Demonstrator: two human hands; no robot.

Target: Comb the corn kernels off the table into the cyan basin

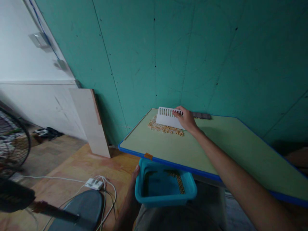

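Note:
My right hand (184, 118) is closed on the slotted upper edge of a flat white scraper (166, 119), which stands tilted on the pale green tabletop (168, 146). A spread of small yellow and whitish bead-like pieces (166, 129) lies along the scraper's lower edge and past its left end. Just below the table's front edge, my left hand (134, 176) grips the left side of a blue plastic basin (166, 202). Its thumb shows at the rim while the other fingers are hidden. More yellow pieces (180, 184) lie in the basin, mostly at its right.
Behind the scraper, a dark flat strip (202, 115) lies by the green wall (134, 64). Brown tape (148, 156) sits on the table's blue edge. On the floor at left are a power strip (94, 183) with loose cables, a fan stand base (79, 211) and a leaning board (90, 122).

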